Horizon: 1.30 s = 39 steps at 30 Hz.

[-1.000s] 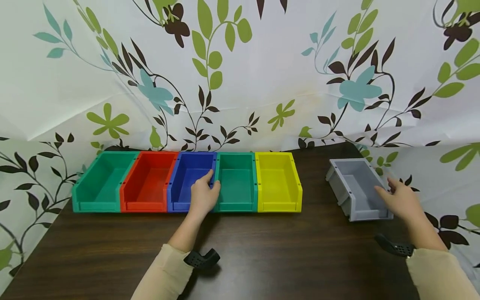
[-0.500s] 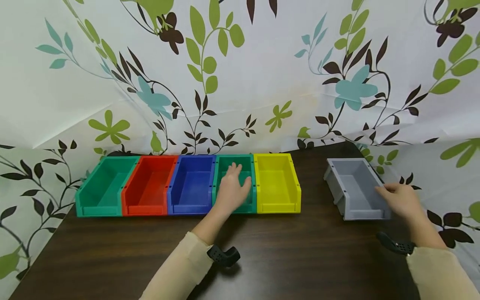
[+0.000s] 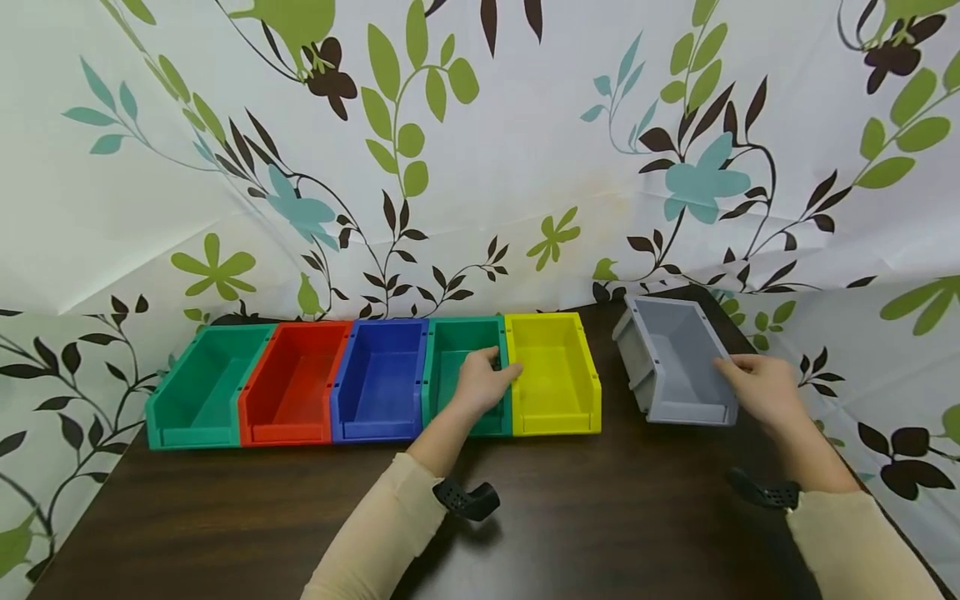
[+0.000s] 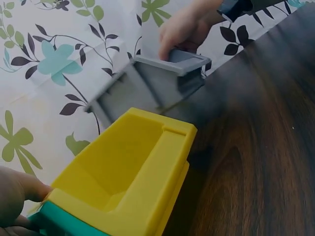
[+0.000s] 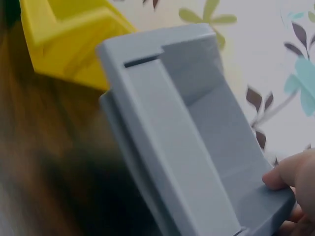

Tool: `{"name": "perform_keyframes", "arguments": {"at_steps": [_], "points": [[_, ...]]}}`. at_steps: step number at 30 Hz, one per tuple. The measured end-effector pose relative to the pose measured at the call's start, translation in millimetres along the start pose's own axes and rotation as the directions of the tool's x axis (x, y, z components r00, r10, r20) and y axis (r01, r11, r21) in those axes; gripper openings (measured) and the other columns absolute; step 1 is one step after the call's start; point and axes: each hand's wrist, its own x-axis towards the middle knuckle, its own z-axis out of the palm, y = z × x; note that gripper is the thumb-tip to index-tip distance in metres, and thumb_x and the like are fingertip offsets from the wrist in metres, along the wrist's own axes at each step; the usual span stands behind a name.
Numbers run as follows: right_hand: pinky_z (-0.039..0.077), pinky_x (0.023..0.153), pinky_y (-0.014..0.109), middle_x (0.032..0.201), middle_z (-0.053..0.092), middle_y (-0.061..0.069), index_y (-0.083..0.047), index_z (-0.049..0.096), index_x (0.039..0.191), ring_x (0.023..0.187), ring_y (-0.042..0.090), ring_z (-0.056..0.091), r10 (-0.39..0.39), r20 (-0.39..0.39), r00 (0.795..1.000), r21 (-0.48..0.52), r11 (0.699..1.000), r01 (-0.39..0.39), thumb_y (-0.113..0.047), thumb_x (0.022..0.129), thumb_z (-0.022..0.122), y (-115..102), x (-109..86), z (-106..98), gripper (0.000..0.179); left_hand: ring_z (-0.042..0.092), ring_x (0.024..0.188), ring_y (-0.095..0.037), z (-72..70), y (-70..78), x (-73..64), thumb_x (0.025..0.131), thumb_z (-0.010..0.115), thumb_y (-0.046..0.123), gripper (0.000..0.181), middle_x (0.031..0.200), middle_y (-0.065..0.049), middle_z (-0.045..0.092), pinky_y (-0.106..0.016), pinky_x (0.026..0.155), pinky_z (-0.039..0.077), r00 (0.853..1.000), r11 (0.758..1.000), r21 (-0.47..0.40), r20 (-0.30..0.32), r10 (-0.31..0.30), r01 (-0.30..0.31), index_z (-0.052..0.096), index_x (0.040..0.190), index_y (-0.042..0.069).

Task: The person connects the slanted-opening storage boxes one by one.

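Observation:
My left hand [image 3: 483, 385] is at the joined walls of the right-hand green storage bin [image 3: 452, 362] and the yellow storage bin [image 3: 555, 375]. Its fingers reach into the green bin and the thumb lies over on the yellow side, pinching the walls between them. The left wrist view shows that thumb on the rim of the yellow bin [image 4: 152, 182]. My right hand [image 3: 765, 387] grips the right wall of a grey storage bin [image 3: 686, 358], thumb inside it. In the right wrist view the grey bin [image 5: 177, 142] hangs tilted, close to the yellow one.
Further left in the row stand a blue bin [image 3: 381, 375], a red bin [image 3: 300, 379] and another green bin [image 3: 213, 383], side by side. They sit on a dark wooden table [image 3: 262, 508]. A leaf-patterned cloth [image 3: 525, 150] hangs behind the table.
My left hand has moved right, from the blue bin's right wall across the green bin to the green-yellow joint. My right hand has taken hold of the grey bin and moved it left.

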Motion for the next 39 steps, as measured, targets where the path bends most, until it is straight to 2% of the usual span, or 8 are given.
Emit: {"name": "perform_keyframes", "arguments": {"at_steps": [4, 7, 11, 18, 24, 32, 39], "points": [[0.047, 0.051, 0.023, 0.1, 0.065, 0.034, 0.016, 0.061, 0.113, 0.065, 0.005, 0.055, 0.008, -0.002, 1.0, 0.069, 0.998, -0.008, -0.031, 0.096, 0.049, -17.7, 2.4, 3.6, 0.051, 0.051, 0.122, -0.024, -1.5, 1.5, 1.1, 0.091, 0.063, 0.028, 0.065, 0.144, -0.015, 0.045, -0.042, 0.102, 0.045, 1.0, 1.0, -0.009, 0.021, -0.015, 0.015, 0.037, 0.143, -0.001], [0.049, 0.051, 0.023, 0.101, 0.065, 0.034, 0.016, 0.06, 0.114, 0.063, 0.004, 0.056, 0.025, 0.007, 1.0, 0.112, 0.993, -0.026, -0.032, 0.096, 0.049, -27.3, 3.4, 5.1, 0.052, 0.049, 0.124, -0.024, -1.3, 1.8, 2.7, 0.091, 0.062, 0.029, 0.065, 0.145, -0.015, 0.043, -0.042, 0.103, 0.044, 1.0, 1.0, -0.007, 0.028, -0.009, 0.009, 0.037, 0.143, 0.0], [0.051, 0.052, 0.023, 0.104, 0.063, 0.035, 0.016, 0.059, 0.116, 0.064, 0.007, 0.059, 0.043, 0.022, 0.999, 0.137, 0.989, -0.046, -0.032, 0.097, 0.049, -34.5, 3.3, 7.6, 0.053, 0.044, 0.13, -0.024, 0.1, 1.1, 3.2, 0.092, 0.061, 0.03, 0.065, 0.147, -0.014, 0.041, -0.043, 0.105, 0.041, 0.999, 1.0, 0.005, 0.032, -0.008, 0.008, 0.036, 0.144, 0.0], [0.053, 0.054, 0.027, 0.105, 0.063, 0.036, 0.016, 0.059, 0.115, 0.071, 0.019, 0.065, 0.038, 0.028, 0.999, 0.143, 0.989, -0.042, -0.031, 0.097, 0.05, -39.0, 4.8, 12.8, 0.051, 0.048, 0.126, -0.023, 0.1, 0.6, 2.7, 0.091, 0.061, 0.03, 0.065, 0.147, -0.014, 0.041, -0.042, 0.104, 0.043, 1.0, 1.0, 0.006, 0.026, -0.002, 0.001, 0.036, 0.144, 0.0], [0.056, 0.058, 0.035, 0.107, 0.062, 0.037, 0.016, 0.058, 0.116, 0.078, 0.03, 0.067, 0.054, 0.045, 0.998, 0.135, 0.989, -0.06, -0.031, 0.097, 0.05, -41.5, 4.3, 16.5, 0.052, 0.045, 0.129, -0.024, 0.1, -0.7, 1.9, 0.091, 0.061, 0.029, 0.065, 0.146, -0.016, 0.041, -0.042, 0.104, 0.042, 1.0, 1.0, 0.027, 0.021, 0.015, -0.016, 0.037, 0.143, -0.001], [0.054, 0.056, 0.033, 0.106, 0.063, 0.035, 0.015, 0.06, 0.115, 0.08, 0.033, 0.066, 0.041, 0.035, 0.999, 0.099, 0.994, -0.044, -0.032, 0.096, 0.051, -46.8, 4.3, 18.2, 0.052, 0.04, 0.133, -0.025, -0.1, -3.2, 2.9, 0.091, 0.061, 0.029, 0.065, 0.148, -0.015, 0.039, -0.043, 0.106, 0.04, 1.0, 0.999, 0.035, 0.023, 0.018, -0.019, 0.036, 0.143, -0.001], [0.051, 0.057, 0.034, 0.103, 0.064, 0.033, 0.014, 0.061, 0.114, 0.084, 0.037, 0.063, -0.002, -0.007, 1.0, 0.011, 1.0, 0.003, -0.031, 0.096, 0.05, -53.5, 5.4, 18.5, 0.05, 0.039, 0.135, -0.025, -0.1, -3.8, 3.4, 0.091, 0.061, 0.03, 0.065, 0.149, -0.015, 0.038, -0.043, 0.106, 0.04, 1.0, 0.999, 0.038, 0.023, 0.02, -0.021, 0.037, 0.143, 0.0]]}}
